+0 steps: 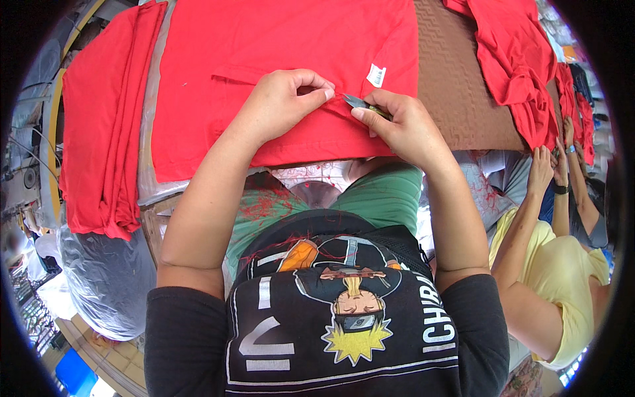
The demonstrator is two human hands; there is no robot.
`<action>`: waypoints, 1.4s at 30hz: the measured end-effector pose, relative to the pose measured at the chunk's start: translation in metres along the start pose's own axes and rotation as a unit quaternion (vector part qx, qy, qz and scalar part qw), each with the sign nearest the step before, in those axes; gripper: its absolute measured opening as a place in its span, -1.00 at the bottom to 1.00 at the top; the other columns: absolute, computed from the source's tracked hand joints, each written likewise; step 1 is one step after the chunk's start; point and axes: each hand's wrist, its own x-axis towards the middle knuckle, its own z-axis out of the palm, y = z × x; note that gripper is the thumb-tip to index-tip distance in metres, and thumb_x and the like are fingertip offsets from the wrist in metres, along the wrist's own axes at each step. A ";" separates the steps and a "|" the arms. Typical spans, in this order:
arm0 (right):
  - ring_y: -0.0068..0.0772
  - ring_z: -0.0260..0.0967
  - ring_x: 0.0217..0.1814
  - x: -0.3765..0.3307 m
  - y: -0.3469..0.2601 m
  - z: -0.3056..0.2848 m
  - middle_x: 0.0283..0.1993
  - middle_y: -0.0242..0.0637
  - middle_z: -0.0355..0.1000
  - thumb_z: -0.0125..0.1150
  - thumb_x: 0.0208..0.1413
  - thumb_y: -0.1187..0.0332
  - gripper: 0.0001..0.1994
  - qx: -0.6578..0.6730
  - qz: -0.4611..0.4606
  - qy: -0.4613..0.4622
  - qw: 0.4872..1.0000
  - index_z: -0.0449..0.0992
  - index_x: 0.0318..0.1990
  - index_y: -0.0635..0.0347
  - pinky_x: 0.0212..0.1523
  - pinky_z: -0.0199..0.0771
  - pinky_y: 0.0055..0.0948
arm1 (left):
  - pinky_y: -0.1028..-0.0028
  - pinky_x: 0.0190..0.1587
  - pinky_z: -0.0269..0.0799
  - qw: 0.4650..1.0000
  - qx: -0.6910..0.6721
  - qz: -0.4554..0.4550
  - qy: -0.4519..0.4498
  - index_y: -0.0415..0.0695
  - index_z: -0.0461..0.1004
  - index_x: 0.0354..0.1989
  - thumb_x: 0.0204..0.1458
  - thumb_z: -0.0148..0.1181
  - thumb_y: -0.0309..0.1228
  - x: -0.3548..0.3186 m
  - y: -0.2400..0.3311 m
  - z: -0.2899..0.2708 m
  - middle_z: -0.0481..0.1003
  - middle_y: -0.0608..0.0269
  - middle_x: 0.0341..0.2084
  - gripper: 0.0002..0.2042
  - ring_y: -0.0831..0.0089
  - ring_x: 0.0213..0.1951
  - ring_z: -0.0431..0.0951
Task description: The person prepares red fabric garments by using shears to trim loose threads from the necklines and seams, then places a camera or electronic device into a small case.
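A red garment (205,40) lies spread over the table in front of me, with a small white label (376,75) near its right side. My left hand (286,102) is closed, thumb and fingertips pinching at the red garment. Whether cloth or a loose thread is between the tips is too small to tell. My right hand (399,122) grips a pair of thread snips (357,102). Their metal blades point left, close to the left fingertips. Most of the snips' handle is hidden in the palm.
Folded red garments (109,112) hang in a stack at the left. Brown patterned cloth (456,99) covers the table on the right. A co-worker in a yellow shirt (549,278) handles another red garment (519,59). Loose red threads (268,202) lie on my green trousers.
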 end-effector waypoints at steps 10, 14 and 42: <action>-0.06 0.36 -0.55 0.005 -0.009 0.002 -0.58 0.00 0.39 0.23 0.07 0.15 -0.71 -0.113 -0.060 0.008 0.992 0.54 -0.36 0.25 -0.46 0.34 -0.21 | 0.51 -0.01 0.37 0.998 -0.035 0.052 0.022 -0.29 0.53 -0.26 0.13 0.14 -0.37 -0.002 -0.003 0.002 0.56 0.19 -0.20 -0.80 0.55 -0.15 0.49; -0.08 0.37 -0.56 -0.002 -0.010 -0.005 -0.58 0.00 0.39 0.21 0.09 0.16 -0.72 -0.084 -0.042 0.020 0.995 0.54 -0.33 0.25 -0.46 0.35 -0.24 | 0.51 -0.07 0.38 0.974 -0.066 0.111 -0.187 -0.28 0.54 -0.38 0.14 0.12 -0.38 -0.017 0.014 -0.033 0.54 0.21 -0.32 -0.80 0.52 -0.20 0.49; -0.50 0.33 -0.58 -0.004 -0.004 -0.001 -0.62 -0.25 0.40 0.23 0.09 0.17 -0.72 0.058 0.025 -0.028 0.998 0.53 -0.32 0.27 -0.49 0.35 -0.43 | 0.45 -0.11 0.43 0.985 0.108 0.071 0.110 -0.25 0.50 -0.20 0.13 0.13 -0.40 -0.009 -0.006 0.014 0.56 0.14 -0.27 -0.82 0.39 -0.21 0.55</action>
